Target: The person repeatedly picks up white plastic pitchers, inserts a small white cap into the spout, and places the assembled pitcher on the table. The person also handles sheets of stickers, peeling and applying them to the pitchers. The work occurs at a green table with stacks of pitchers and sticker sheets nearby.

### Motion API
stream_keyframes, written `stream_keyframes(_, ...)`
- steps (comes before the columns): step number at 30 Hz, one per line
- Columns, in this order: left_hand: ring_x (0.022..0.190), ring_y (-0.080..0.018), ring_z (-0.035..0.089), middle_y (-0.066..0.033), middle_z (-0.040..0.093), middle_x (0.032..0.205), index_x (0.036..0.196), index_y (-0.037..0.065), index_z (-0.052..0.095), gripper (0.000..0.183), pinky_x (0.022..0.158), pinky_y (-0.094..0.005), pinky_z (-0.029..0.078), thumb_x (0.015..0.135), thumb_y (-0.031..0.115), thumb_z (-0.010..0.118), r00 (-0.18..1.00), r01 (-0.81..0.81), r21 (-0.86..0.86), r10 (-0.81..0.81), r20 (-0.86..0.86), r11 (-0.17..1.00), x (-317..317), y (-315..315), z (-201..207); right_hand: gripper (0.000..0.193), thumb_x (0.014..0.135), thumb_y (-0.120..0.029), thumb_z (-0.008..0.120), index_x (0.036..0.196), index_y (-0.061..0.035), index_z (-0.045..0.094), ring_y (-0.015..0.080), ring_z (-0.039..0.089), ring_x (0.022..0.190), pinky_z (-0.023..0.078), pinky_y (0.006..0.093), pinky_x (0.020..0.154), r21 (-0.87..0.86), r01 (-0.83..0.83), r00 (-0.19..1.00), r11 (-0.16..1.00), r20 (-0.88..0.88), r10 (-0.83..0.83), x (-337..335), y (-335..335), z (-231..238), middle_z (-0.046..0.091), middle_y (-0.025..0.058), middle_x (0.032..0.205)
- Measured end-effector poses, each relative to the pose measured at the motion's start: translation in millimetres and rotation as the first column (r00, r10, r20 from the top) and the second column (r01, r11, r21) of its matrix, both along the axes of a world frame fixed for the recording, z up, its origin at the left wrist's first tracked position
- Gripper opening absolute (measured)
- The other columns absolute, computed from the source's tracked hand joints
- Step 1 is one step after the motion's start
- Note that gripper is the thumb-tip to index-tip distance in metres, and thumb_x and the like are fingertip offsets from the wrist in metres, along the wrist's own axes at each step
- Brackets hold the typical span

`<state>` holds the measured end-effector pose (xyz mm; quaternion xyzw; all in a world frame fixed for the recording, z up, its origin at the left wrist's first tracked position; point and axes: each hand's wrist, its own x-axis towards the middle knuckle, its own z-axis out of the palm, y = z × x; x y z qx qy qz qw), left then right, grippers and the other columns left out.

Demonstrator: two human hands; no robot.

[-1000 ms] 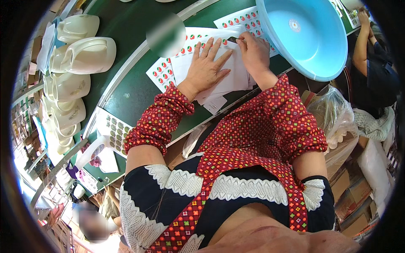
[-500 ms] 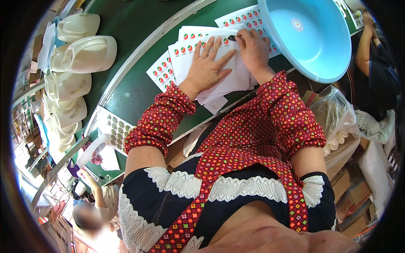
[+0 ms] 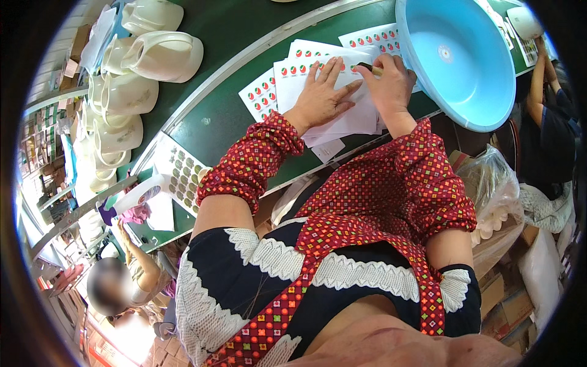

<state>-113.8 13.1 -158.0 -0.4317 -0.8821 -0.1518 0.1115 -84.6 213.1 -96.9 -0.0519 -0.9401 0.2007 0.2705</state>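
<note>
My left hand (image 3: 324, 101) lies flat with its fingers spread on a white sheet (image 3: 292, 90) that carries a row of round red-and-green stickers near its top edge. At the right side of this sheet, my right hand (image 3: 392, 84) pinches a small tool (image 3: 372, 69) with a dark tip and a tan body; its exact kind is hard to make out. The tip is close to the end of the sticker row. More sticker sheets (image 3: 260, 95) lie under and around the top one, fanned out on the green bench (image 3: 211, 116).
A light blue basin (image 3: 422, 37) stands just right of the papers. Cream jugs (image 3: 168, 56) line a curved rail at the left. A sheet of dark round stickers (image 3: 183, 174) lies nearer on the left. Other people work at both sides, one near a white-and-purple bottle (image 3: 134, 194).
The whole view has shifted, so bench and hands appear further right and lower. More of the tool shows in my right hand, which is a little more lifted. My left hand stays flat.
</note>
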Motion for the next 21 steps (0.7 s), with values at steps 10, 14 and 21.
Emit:
stream_keyframes(10, 0.159, -0.0493, 0.026, -0.0286, 0.033, 0.167, 0.160, 0.008, 0.046, 0.086, 0.130, -0.0666, 0.014, 0.087, 0.034, 0.084, 0.900, -0.321, 0.482, 0.421, -0.112, 0.815, -43, -105, 24, 0.041, 0.088, -0.033, 0.090, 0.091, 0.0017, 0.068, 0.0261, 0.059, 0.066, 0.050, 0.0369, 0.067, -0.386, -0.024, 0.962, 0.922, 0.242, 0.126, 77, 21, 14, 0.065, 0.0114, 0.074)
stream_keyframes(14, 0.154, -0.0505, 0.031, -0.0312, 0.037, 0.164, 0.158, 0.001, 0.043, 0.097, 0.127, -0.0677, 0.019, 0.081, 0.039, 0.088, 0.518, -0.691, 0.472, 0.830, -0.206, 0.548, -102, -223, 44, 0.041, 0.090, -0.029, 0.090, 0.084, 0.0031, 0.065, 0.0125, 0.039, 0.063, 0.039, 0.0306, 0.059, -0.483, 0.039, 0.927, 0.875, 0.344, 0.148, 103, 34, 8, 0.048, 0.0026, 0.065)
stream_keyframes(21, 0.146, -0.0451, 0.049, -0.0229, 0.053, 0.157, 0.164, 0.014, 0.043, 0.103, 0.124, -0.0713, 0.024, 0.083, 0.067, 0.079, 0.440, -0.893, 0.069, 0.896, -0.063, 0.444, -167, -275, 58, 0.045, 0.092, -0.027, 0.090, 0.079, 0.0041, 0.060, 0.0062, 0.034, 0.063, 0.032, 0.0270, 0.055, -0.594, 0.022, 0.906, 0.804, 0.351, 0.234, 114, 23, 19, 0.041, -0.0020, 0.063)
